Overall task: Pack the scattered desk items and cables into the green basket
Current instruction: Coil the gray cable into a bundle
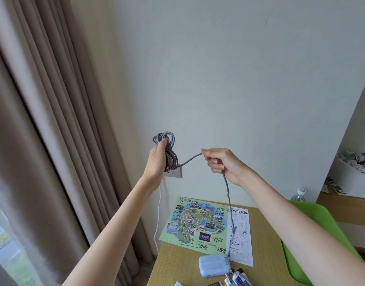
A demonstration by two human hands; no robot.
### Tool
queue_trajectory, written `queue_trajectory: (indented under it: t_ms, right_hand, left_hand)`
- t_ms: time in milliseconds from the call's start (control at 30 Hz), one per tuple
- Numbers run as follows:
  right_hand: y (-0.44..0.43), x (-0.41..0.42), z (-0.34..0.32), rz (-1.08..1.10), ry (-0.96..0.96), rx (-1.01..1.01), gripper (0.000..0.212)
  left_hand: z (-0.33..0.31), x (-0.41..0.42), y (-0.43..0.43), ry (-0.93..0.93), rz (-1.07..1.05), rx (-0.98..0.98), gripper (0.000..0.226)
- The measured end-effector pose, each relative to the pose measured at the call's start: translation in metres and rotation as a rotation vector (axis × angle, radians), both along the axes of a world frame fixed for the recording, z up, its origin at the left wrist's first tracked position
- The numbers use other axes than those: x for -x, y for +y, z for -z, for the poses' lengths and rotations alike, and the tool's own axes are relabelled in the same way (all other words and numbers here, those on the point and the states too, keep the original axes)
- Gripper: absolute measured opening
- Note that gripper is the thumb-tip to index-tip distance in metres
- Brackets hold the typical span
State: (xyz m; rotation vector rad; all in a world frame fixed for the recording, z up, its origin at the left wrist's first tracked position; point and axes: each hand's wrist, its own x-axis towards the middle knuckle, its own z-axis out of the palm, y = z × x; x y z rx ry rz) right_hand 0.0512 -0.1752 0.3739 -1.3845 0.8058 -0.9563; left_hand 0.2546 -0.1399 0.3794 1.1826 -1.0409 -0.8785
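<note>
- Fingers (161, 144) of the left hand (157, 159) clench a coil of gray braided cable (166, 135), raised well above the table (264, 240).
- Right hand (224, 163) pinches the loose strand, whose tail hangs down to a blue charger (214, 265).
- Green basket (313, 219) sits at the table's right side.

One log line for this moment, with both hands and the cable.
stage: coiling | left hand: grips coiled grey cable | right hand: holds its free length | green basket: cable not yet inside
</note>
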Motion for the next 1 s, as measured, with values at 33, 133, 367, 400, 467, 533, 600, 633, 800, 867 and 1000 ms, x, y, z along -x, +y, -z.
queue_trajectory:
  t_ms: [33,133,367,400,467,533,600,633,800,867,1000]
  right_hand:
    - [-0.001,0.000,-0.002,-0.018,0.039,0.007,0.032]
    - [-0.002,0.001,-0.009,-0.081,0.206,0.066,0.022]
    - [0.004,-0.006,-0.028,-0.084,0.442,0.204,0.010]
    - [0.005,-0.008,-0.030,-0.081,0.462,0.223,0.009]
    - [0.007,-0.011,-0.032,-0.079,0.479,0.257,0.007]
    - [0.008,-0.015,-0.032,-0.080,0.485,0.293,0.007]
    - [0.008,-0.017,-0.030,-0.072,0.486,0.325,0.008]
    - [0.008,-0.017,-0.029,-0.061,0.479,0.333,0.009]
    - [0.004,-0.011,-0.020,0.009,0.365,0.303,0.015]
    - [0.003,-0.007,-0.015,0.013,0.276,0.260,0.017]
    - [0.003,0.001,-0.001,-0.012,0.174,0.166,0.027]
  left_hand:
    - [0.002,-0.002,0.002,-0.076,0.016,0.012,0.035]
    - [0.007,-0.006,0.004,-0.328,0.021,0.029,0.038]
    - [0.018,-0.005,0.005,-0.695,0.181,-0.047,0.047]
    - [0.019,-0.004,0.007,-0.710,0.235,-0.047,0.051]
    - [0.019,0.001,0.010,-0.748,0.333,-0.036,0.058]
    - [0.019,0.006,0.014,-0.729,0.434,-0.050,0.058]
    - [0.021,0.010,0.015,-0.728,0.514,-0.085,0.049]
    - [0.022,0.012,0.015,-0.731,0.533,-0.104,0.041]
    - [0.018,0.013,0.020,-0.529,0.551,-0.205,0.032]
    - [0.016,0.012,0.021,-0.458,0.545,-0.201,0.033]
    - [0.016,0.010,0.017,-0.317,0.454,-0.165,0.026]
